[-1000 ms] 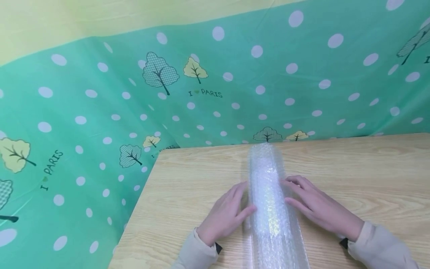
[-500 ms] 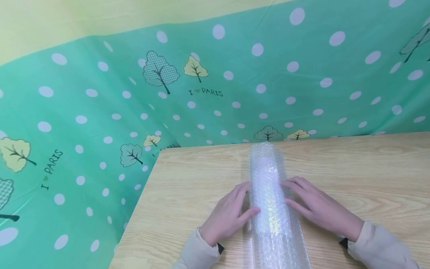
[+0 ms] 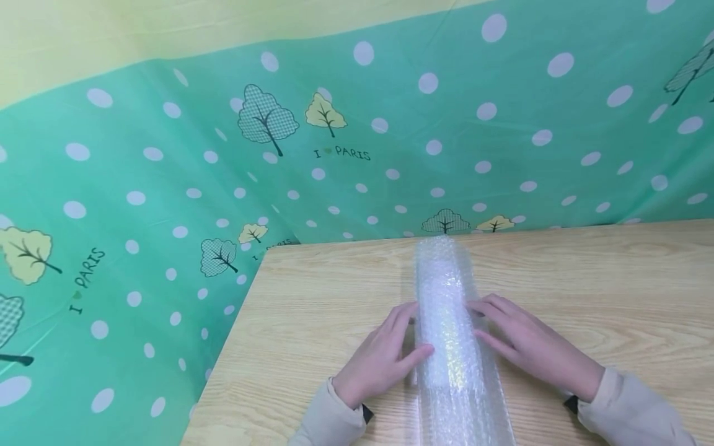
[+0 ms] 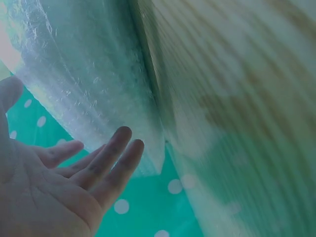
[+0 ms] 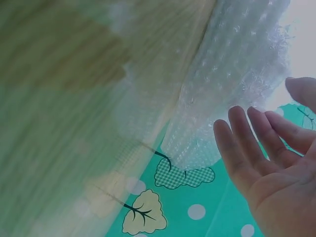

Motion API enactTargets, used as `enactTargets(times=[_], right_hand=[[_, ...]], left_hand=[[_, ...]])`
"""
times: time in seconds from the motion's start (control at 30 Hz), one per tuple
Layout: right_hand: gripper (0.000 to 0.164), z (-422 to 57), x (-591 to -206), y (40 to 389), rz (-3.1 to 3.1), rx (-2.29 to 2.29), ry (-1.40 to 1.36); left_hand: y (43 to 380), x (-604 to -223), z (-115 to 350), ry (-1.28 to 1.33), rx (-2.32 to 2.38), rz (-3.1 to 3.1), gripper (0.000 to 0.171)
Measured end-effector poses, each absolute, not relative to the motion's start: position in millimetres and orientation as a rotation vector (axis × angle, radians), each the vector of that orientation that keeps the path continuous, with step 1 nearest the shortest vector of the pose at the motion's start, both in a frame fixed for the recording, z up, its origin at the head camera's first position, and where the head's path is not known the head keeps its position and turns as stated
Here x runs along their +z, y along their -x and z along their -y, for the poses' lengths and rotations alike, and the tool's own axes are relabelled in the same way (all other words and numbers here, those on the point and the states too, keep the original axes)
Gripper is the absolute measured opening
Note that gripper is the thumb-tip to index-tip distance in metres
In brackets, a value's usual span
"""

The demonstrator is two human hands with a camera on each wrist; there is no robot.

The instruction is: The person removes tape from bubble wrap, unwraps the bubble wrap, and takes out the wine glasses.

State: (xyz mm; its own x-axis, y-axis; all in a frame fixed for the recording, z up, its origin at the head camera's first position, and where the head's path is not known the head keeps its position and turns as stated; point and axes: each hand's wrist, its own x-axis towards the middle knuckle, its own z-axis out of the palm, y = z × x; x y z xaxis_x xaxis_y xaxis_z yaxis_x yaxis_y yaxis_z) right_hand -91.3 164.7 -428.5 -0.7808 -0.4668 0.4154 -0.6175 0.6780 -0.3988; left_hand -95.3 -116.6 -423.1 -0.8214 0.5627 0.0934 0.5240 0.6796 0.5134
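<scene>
A long roll of clear bubble wrap (image 3: 449,334) lies lengthwise on the table, its far end near the back edge and its near end cut off by the frame. At its left side is my left hand (image 3: 379,359), thumb and fingertips touching the wrap. On the opposite side my right hand (image 3: 530,344) rests its fingertips against the roll. In the left wrist view the fingers (image 4: 106,160) are fairly straight beside the wrap (image 4: 84,79). The right wrist view likewise has extended fingers (image 5: 247,143) alongside the bubble wrap (image 5: 227,84).
The light wood table (image 3: 312,310) reaches back to a green curtain (image 3: 368,155) with white dots, trees and printed lettering. Its left edge slants toward me. Pale sleeves (image 3: 331,415) cover both forearms, and a dark strap (image 3: 366,414) shows at the left wrist.
My left hand has shifted slightly to the right, its thumb lying a little further over the roll. The right hand and the bubble wrap look almost unmoved.
</scene>
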Motion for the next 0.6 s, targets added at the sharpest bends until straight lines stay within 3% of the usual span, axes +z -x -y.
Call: enactTargets(times=[0.6], right_hand=[[0.037, -166.8, -426.5, 94.5, 2.600, 0.809, -0.868]], left_hand=[[94.4, -422.2, 114.7, -0.876, 1.071, -2.629, 0.071]])
